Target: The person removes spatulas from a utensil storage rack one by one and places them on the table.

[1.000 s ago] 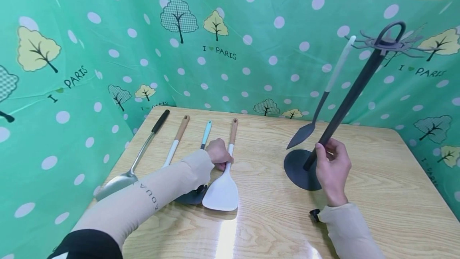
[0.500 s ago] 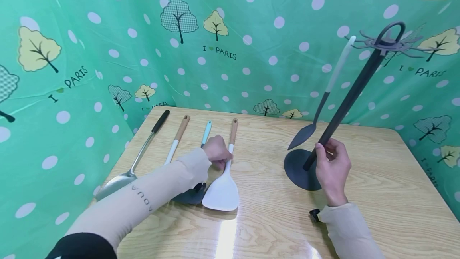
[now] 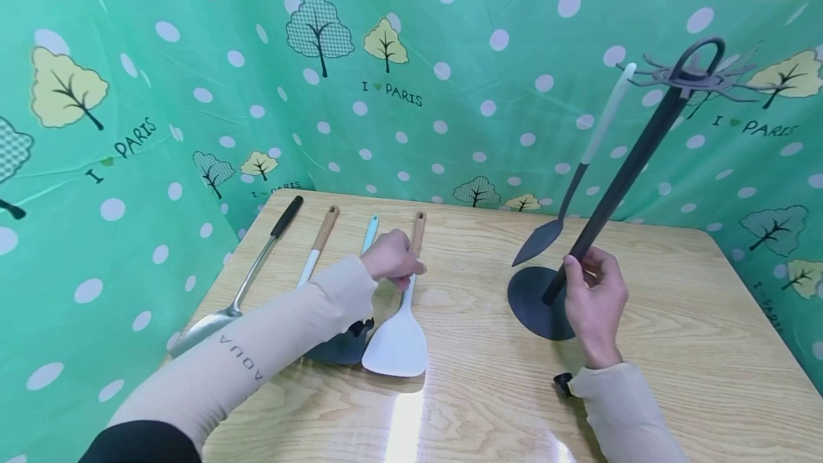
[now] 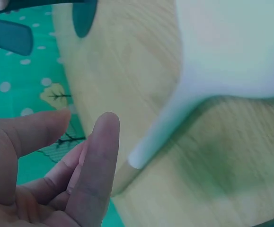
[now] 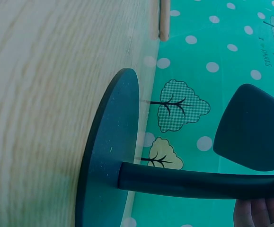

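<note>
Above the handle of a white turner (image 3: 397, 345) is my left hand (image 3: 390, 257). The left wrist view shows its thumb and index finger (image 4: 99, 165) apart, nothing between them, with the turner's brown-tipped handle (image 4: 144, 151) beyond. My right hand (image 3: 598, 302) holds the black pole (image 3: 626, 177) of a utensil stand low down, above its round base (image 3: 536, 313). From a hook on the stand's top ring (image 3: 697, 81) hangs a dark turner (image 3: 543, 240) with a pale handle; its blade (image 5: 252, 127) also shows in the right wrist view.
Left of the white turner lie a steel turner (image 3: 212, 327) with a black handle, a utensil with a brown and white handle (image 3: 326, 226), and one with a light blue handle (image 3: 370, 233). A dark blade (image 3: 337, 350) is partly under my left sleeve. A green curtain (image 3: 411, 141) borders the wooden table.
My left hand has moved up along the white turner's handle, away from its blade. The turner lies in the same spot. The right hand and stand have stayed put; the hanging turner swings slightly.
</note>
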{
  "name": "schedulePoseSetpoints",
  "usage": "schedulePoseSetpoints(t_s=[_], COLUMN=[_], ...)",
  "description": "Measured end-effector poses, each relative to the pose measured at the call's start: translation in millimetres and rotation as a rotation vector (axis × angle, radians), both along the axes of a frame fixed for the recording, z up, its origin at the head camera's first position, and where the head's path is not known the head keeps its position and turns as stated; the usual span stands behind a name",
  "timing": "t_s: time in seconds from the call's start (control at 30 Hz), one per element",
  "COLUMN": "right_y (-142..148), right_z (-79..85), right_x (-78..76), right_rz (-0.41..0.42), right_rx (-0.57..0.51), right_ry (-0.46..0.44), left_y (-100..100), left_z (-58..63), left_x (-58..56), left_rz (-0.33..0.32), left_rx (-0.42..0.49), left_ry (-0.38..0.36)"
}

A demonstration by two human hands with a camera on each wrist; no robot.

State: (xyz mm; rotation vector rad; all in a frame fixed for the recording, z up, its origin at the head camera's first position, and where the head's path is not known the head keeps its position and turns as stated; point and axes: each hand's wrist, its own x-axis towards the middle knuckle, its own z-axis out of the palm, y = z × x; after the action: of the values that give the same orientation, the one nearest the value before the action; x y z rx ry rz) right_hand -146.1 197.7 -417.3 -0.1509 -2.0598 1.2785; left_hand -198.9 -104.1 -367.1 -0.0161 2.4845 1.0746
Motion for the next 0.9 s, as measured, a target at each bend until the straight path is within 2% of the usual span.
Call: schedulePoseSetpoints(t_s=[0.1,0.37,0.53,0.63,0.9], right_y=[0.4,0.3,0.9,0.3,-12.2], right_z=[-0.4,-0.9,-2.1,-1.7,16.1], right_x=[-0.5,-0.7,-1.5,-1.9,9.0], right_rz=[-0.002,-0.001,-0.006,-0.016,-0.011], right_rx=[-0.002,-0.009,0.001,0.007,0.001], right_ry=[0.000,-0.009,-0.004,-0.007,0.008], left_y=[3.4,15.7,27.4,34.7,59.5], left_z=[6.2,20.6,29.1,31.8,42.1], left_x=[1.5,5.9,9.8,10.6,11.4], left_rz=[-0.033,-0.134,-0.190,-0.210,-0.231], left_rx=[0.008,-0.062,-0.143,-0.184,-0.158], left_ry=[0.029,0.114,0.219,0.284,0.397])
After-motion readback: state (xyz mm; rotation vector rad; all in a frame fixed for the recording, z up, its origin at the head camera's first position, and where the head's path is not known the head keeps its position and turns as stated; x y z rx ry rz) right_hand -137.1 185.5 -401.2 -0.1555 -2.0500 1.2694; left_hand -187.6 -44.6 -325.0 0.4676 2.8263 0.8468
